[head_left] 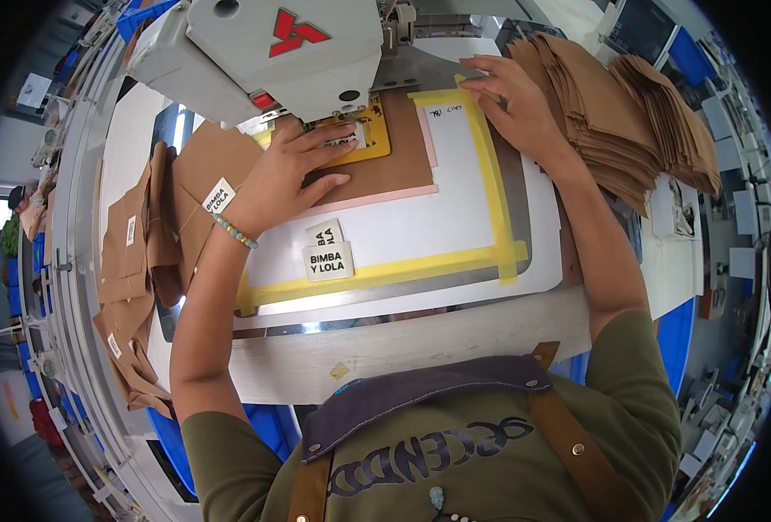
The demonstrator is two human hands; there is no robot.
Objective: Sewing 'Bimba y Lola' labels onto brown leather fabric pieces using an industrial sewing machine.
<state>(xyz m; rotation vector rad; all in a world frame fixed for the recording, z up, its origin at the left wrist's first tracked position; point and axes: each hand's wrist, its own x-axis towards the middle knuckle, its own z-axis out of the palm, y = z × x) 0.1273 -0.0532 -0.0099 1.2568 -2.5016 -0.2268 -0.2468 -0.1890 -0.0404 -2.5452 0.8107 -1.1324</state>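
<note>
My left hand lies palm down with its fingers stretched out. It rests on a brown fabric piece and reaches over the yellow frame below the sewing machine head. A white label shows partly inside that frame, under my fingers. My right hand is at the far right corner of the white template board, its fingers apart and nothing visible in them. Yellow tape borders the board. Two white labels, the front one overlapping the other, lie on the board nearer to me.
Brown fabric pieces with white labels hang and lie at the left. Stacks of brown fabric pieces stand at the right. A small tray sits beyond my right forearm. The pale table edge runs in front of me.
</note>
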